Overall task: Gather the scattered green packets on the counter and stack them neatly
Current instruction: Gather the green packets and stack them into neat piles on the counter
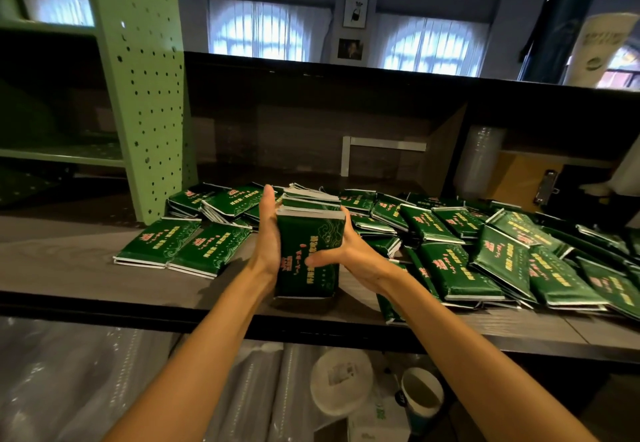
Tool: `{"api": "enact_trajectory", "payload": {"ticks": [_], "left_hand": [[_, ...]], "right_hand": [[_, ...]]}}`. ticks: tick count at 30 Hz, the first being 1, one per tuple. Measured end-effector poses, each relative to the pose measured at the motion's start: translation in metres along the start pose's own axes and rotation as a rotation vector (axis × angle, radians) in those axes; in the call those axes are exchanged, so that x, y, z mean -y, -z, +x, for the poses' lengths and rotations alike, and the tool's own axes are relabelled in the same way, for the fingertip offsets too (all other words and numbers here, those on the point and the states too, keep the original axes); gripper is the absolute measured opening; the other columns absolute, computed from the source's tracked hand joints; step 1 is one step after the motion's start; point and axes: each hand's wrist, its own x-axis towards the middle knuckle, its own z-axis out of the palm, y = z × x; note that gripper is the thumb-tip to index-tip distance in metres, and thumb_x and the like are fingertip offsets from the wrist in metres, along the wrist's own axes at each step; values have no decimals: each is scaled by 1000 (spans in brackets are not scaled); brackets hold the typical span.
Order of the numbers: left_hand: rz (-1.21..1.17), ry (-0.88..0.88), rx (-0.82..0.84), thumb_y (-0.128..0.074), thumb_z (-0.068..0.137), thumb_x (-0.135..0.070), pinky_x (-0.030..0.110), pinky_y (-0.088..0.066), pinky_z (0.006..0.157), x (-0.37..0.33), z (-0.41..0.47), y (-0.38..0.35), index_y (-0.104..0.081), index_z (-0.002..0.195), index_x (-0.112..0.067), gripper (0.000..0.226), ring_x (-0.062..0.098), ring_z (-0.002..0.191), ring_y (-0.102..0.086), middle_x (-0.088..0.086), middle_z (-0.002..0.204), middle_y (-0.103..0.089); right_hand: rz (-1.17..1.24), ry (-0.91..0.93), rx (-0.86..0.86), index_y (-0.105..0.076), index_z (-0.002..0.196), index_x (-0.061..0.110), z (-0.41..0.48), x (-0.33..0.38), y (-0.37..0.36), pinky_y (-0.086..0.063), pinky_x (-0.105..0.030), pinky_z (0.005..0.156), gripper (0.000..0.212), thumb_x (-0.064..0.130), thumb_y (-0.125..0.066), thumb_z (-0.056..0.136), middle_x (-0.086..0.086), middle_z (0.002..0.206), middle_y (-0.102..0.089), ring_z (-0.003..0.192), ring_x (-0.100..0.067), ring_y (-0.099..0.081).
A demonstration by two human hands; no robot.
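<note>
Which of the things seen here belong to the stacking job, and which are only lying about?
Job:
- stack, held between left hand and right hand
- loose packets on the counter, right
- two packets, left

Lying about:
- paper cup and white lid, below the counter
- clipboard
- green post

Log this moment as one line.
left hand: presses stack | right hand: grips stack | loose packets: scattered on counter | stacking: unfinished
</note>
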Motion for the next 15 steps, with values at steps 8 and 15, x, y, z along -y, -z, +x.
{"api": "enact_trajectory", "payload": {"ticks": [8, 15], "left_hand": [[212, -21, 77, -2, 93, -53, 12, -54, 65, 2, -9, -3, -59, 100, -32, 61, -8, 74, -66, -17, 86, -68], [250, -74, 10, -40, 42, -99, 43, -44, 100, 17, -13, 0, -22, 145, -23, 130, 21, 128, -43, 5, 142, -37]], "right_hand": [[-29, -64, -4, 7, 149, 27, -7, 0, 18, -27, -46, 114, 126, 7, -76, 56, -8, 150, -28, 133, -27, -37], [60, 9, 15, -6, 146, 24, -7, -15, 12, -52, -12, 69, 104, -12, -65, 68, -3, 119, -50, 101, -10, -55]]}}
